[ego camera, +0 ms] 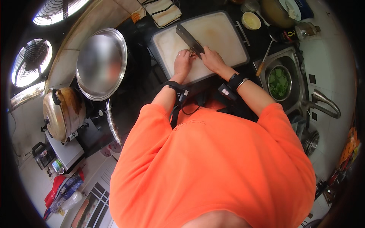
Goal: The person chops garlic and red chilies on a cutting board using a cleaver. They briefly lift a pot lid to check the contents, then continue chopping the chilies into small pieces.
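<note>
A large pale cutting board with a grey rim lies before me. My right hand grips a cleaver, whose dark blade stands on edge over the board and points away to the upper left. Just left of the blade, my left hand rests on the board with curled fingers on a small heap of reddish, chopped food. The food is partly hidden by the fingers and the blade, and I cannot tell its kind.
At left are a steel pan and a large metal pot. A small bowl stands beyond the board's right side. A wooden-handled utensil lies by the sink, which holds a bowl of green leaves. A rack stands behind.
</note>
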Demonstrator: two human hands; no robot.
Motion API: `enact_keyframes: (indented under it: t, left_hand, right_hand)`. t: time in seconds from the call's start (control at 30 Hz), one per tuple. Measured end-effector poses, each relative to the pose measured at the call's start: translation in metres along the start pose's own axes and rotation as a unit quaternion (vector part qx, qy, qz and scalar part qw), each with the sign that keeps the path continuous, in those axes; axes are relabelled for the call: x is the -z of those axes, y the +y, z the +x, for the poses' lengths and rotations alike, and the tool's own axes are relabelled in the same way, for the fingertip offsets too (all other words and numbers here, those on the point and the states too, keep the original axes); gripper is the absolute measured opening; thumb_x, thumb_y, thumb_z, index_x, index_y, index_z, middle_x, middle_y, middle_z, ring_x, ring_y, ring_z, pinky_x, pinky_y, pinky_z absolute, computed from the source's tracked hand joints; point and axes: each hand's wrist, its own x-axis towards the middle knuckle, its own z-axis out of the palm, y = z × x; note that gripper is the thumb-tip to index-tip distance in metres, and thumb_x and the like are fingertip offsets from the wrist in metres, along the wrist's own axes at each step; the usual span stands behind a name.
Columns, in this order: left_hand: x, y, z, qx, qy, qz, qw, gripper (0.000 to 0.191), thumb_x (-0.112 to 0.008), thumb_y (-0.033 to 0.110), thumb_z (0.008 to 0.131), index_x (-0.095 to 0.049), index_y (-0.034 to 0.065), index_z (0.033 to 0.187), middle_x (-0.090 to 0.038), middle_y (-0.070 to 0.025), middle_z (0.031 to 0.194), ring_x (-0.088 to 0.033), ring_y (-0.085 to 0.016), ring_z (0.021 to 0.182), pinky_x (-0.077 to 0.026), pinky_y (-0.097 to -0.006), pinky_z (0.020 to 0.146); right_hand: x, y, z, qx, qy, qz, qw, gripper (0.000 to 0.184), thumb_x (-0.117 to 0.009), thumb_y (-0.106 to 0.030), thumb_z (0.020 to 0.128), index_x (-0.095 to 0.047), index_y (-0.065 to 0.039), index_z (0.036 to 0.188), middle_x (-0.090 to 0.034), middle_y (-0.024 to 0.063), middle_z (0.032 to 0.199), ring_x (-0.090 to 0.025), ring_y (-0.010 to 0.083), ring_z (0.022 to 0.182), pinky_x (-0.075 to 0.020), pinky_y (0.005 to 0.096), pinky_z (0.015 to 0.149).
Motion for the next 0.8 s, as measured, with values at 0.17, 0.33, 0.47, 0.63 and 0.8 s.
enact_keyframes:
  t: [0.17, 0.33, 0.47, 0.63, 0.8]
  left_hand:
    - [0.009, -0.003, -0.007, -0.015, 0.028, -0.014, 0.999, 0.029, -0.074, 0.012, 0.07, -0.061, 0.0042, 0.095, -0.06, -0.011, 0.102, -0.057, -0.031, 0.096, -0.049, -0.0395, 0.079]
    - [0.008, -0.006, -0.006, -0.052, 0.023, -0.02, 0.998, 0.025, -0.072, 0.011, 0.072, -0.061, 0.0044, 0.094, -0.06, -0.0109, 0.099, -0.056, -0.031, 0.095, -0.049, -0.0391, 0.078]
    - [0.0, -0.008, -0.005, -0.042, 0.016, 0.004, 0.999, 0.019, -0.069, 0.011, 0.075, -0.062, 0.0055, 0.092, -0.06, -0.0097, 0.095, -0.057, -0.03, 0.092, -0.049, -0.0387, 0.075]
    - [-0.007, -0.013, -0.006, -0.035, 0.022, -0.001, 0.999, 0.013, -0.067, 0.009, 0.076, -0.062, 0.0066, 0.088, -0.06, -0.0099, 0.093, -0.058, -0.03, 0.089, -0.05, -0.0388, 0.07]
    - [-0.004, -0.012, -0.006, -0.029, 0.0, 0.01, 1.0, 0.012, -0.063, 0.007, 0.077, -0.062, 0.0059, 0.089, -0.059, -0.0092, 0.091, -0.058, -0.03, 0.088, -0.051, -0.039, 0.07]
  right_hand:
    - [0.009, -0.01, -0.016, -0.017, -0.013, -0.02, 1.0, 0.024, -0.051, -0.021, 0.091, -0.043, 0.0, 0.099, -0.061, 0.0319, 0.079, -0.058, 0.0505, 0.077, -0.0449, 0.0572, 0.068]
    - [0.007, -0.02, -0.026, -0.022, -0.061, -0.085, 0.994, 0.021, -0.044, -0.013, 0.089, -0.041, 0.004, 0.102, -0.062, 0.0313, 0.075, -0.062, 0.0488, 0.075, -0.0485, 0.0554, 0.069]
    - [0.006, -0.02, -0.03, -0.015, -0.08, -0.1, 0.992, 0.019, -0.044, -0.008, 0.086, -0.041, 0.004, 0.1, -0.062, 0.0316, 0.075, -0.062, 0.0483, 0.075, -0.0487, 0.0556, 0.069]
    - [-0.008, -0.013, -0.029, -0.018, -0.069, -0.092, 0.993, 0.018, -0.044, -0.008, 0.085, -0.04, 0.005, 0.097, -0.062, 0.032, 0.074, -0.062, 0.0486, 0.075, -0.0487, 0.0555, 0.069]
    - [-0.017, -0.011, -0.016, 0.0, -0.049, -0.078, 0.996, 0.019, -0.045, -0.011, 0.087, -0.04, 0.004, 0.098, -0.061, 0.0312, 0.074, -0.061, 0.0494, 0.073, -0.0473, 0.0566, 0.067]
